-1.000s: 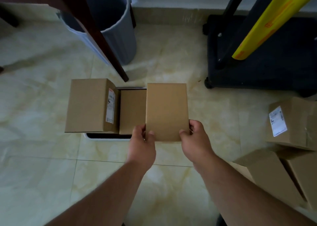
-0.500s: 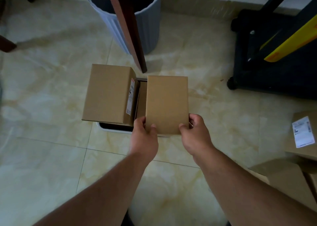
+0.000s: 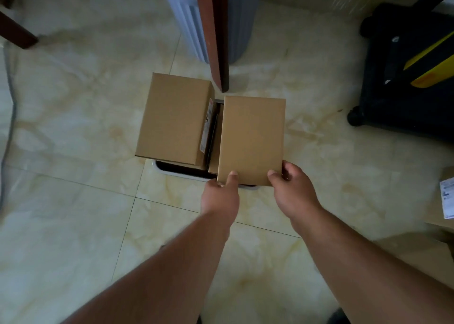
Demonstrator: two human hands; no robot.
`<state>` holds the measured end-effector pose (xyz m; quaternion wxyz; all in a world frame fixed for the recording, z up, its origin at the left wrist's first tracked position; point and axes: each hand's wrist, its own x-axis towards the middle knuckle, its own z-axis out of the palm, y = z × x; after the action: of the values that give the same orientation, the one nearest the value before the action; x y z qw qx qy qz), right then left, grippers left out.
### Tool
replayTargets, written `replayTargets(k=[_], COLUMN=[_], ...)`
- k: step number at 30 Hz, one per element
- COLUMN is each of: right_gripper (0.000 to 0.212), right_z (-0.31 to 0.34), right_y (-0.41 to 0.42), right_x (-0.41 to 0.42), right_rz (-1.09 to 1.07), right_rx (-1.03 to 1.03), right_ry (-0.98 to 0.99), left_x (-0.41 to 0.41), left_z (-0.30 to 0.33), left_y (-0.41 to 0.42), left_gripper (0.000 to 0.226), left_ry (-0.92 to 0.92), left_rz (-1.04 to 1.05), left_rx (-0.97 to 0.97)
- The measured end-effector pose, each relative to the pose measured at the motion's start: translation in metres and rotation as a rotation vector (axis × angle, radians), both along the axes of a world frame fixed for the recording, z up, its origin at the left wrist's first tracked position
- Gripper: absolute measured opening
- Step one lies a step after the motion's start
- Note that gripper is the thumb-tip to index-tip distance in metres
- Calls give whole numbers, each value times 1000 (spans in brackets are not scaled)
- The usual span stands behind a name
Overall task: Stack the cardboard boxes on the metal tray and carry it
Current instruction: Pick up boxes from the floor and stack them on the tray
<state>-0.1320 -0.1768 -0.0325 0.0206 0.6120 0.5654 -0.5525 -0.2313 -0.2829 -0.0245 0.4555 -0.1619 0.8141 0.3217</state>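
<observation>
A plain cardboard box point(image 3: 253, 140) is held at its near edge by both hands. The left hand point(image 3: 221, 197) is curled round the near-left corner, thumb on top; the right hand point(image 3: 293, 188) pinches the near-right corner the same way. The box is seen over the right half of the metal tray point(image 3: 183, 175) on the tiled floor point(image 3: 73, 139). At 9 o'clock of it, just beside, a labelled cardboard box point(image 3: 173, 118) is stacked. At 12 o'clock a wooden leg point(image 3: 215, 33) and grey ribbed bin point(image 3: 186, 24) are noted.
</observation>
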Motion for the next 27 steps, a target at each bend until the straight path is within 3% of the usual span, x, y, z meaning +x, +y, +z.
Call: replayTargets(k=[4,16,22,27], right_gripper=[30,28,14,28], right_z=[0,-2,-1,-2], right_y=[-1,-7,-8,-9], right_x=[-3,-17,-23,-27], right_rz=[33,34,56,58], right_rx=[25,6,-9,-12], right_ry=[-9,20,29,25], left_x=[0,-17,-28,-34], left_z=[-5,-10,-22,-29], left_y=[-1,-5,-9,-13], left_gripper=[66,60,67,68], left_ry=[-113,-75,-55,-65], left_rz=[-10,8,11,43], left_rx=[-20,23,28,50])
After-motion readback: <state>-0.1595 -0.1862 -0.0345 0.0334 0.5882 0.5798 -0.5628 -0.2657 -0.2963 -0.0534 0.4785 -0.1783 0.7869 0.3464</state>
